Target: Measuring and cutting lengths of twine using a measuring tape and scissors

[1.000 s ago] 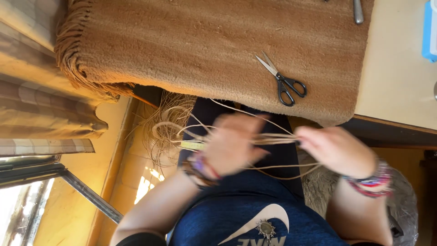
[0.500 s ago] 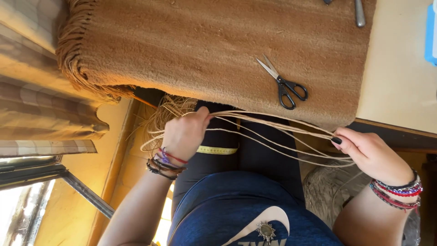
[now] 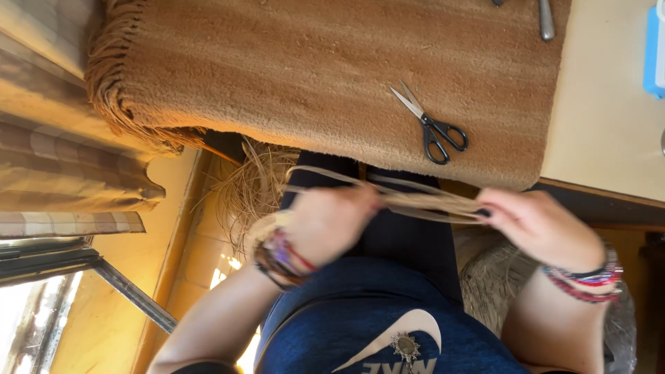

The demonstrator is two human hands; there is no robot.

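Note:
Over my lap, both hands grip a thin bundle of pale straw fibres [image 3: 422, 201] stretched between them. My left hand [image 3: 329, 221] is closed on one end of the strands, with several bead bracelets on its wrist. My right hand [image 3: 537, 225] pinches the other end, and it too wears bracelets. The left hand is blurred by motion. Loose strands curl up past the left hand towards the table's edge.
A brown fringed cloth [image 3: 312, 62] covers the table in front of me. Black-handled scissors [image 3: 433, 128] lie shut on it near its front edge. More loose straw [image 3: 246, 194] lies on the floor at left, and a woven straw heap [image 3: 488, 280] is by my right leg.
My hands have come closer together. The fibres, spread in wide loops half a second ago, are now drawn into one tight bundle between my hands.

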